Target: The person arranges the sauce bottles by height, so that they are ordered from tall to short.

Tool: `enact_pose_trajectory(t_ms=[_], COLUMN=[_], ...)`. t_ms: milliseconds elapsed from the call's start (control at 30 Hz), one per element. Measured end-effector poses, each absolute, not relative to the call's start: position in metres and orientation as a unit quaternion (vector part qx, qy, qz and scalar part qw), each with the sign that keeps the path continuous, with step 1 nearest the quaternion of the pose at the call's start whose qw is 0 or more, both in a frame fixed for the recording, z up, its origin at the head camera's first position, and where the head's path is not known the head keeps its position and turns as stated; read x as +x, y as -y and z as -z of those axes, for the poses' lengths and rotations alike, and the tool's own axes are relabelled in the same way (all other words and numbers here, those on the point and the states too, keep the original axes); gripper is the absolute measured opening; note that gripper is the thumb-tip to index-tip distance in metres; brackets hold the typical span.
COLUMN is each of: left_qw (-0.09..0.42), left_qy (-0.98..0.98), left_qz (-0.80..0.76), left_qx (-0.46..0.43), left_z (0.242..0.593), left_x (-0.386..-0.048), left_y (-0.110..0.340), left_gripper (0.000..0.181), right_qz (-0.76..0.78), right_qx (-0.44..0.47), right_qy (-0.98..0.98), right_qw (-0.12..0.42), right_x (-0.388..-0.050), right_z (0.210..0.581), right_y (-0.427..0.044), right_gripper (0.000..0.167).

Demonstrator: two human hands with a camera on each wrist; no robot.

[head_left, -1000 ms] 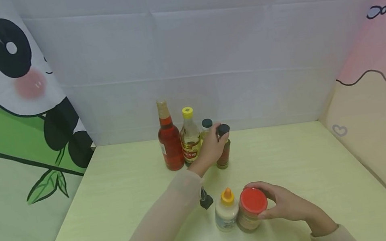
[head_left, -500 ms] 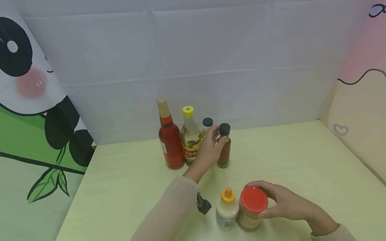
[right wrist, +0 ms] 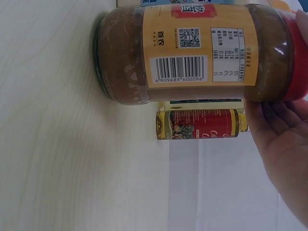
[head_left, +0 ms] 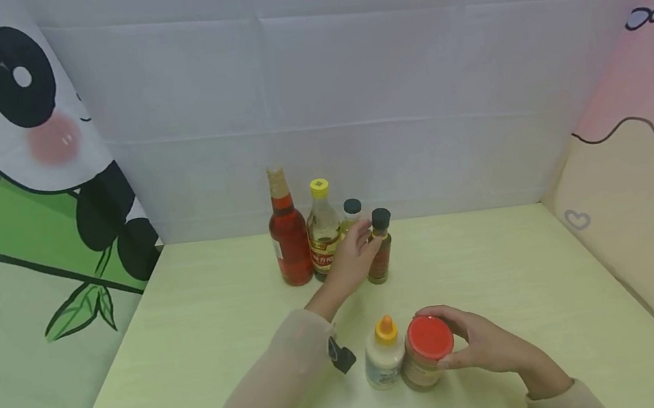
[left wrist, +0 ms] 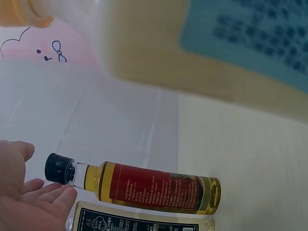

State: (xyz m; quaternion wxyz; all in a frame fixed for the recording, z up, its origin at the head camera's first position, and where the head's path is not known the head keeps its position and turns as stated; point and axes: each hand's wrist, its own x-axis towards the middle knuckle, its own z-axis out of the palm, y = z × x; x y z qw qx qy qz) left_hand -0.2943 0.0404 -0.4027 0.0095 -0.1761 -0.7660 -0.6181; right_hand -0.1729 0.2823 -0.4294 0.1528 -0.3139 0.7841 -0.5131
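In the head view, my left hand (head_left: pixel 347 263) is just left of a small dark-capped bottle (head_left: pixel 380 260), fingers extended near its neck. The left wrist view shows this hand (left wrist: pixel 38 199) with its fingers apart, beside the black cap of a red-labelled bottle (left wrist: pixel 154 187); whether a fingertip touches it I cannot tell. Nearer the front, my right hand (head_left: pixel 485 345) grips a red-lidded jar (head_left: pixel 429 338) around its upper part. That jar (right wrist: pixel 199 53) stands against a white squeeze bottle (head_left: pixel 384 360) with an orange tip.
A tall red bottle (head_left: pixel 292 246), a yellow-capped bottle (head_left: pixel 323 232) and another dark-capped bottle (head_left: pixel 352 209) stand in a row, left of the small bottle. The pale table (head_left: pixel 203 296) ends at a grey cloth backdrop (head_left: pixel 360 75), with printed side panels left and right.
My left hand has drawn back slightly down and left from the small dark-capped bottle, and its fingers have come off the cap. My right hand and the jar have stayed in place.
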Motion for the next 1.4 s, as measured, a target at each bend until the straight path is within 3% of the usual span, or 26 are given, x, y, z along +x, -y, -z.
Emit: enact_pose_trajectory(t_ms=[600, 1400], left_qw=[0.006, 0.021], left_qy=[0.742, 0.742], left_qz=[0.646, 0.646], left_qx=[-0.179, -0.176], left_z=[0.416, 0.419], left_x=[-0.262, -0.244], left_y=[-0.022, -0.018], left_gripper=[0.044, 0.037], right_qz=[0.511, 0.513], right_qx=[-0.295, -0.310], right_qy=[-0.790, -0.785], right_qw=[0.165, 0.155], right_x=[-0.170, -0.172], right_z=[0.426, 0.428], right_y=[-0.280, -0.280], right_gripper=[0.066, 0.064])
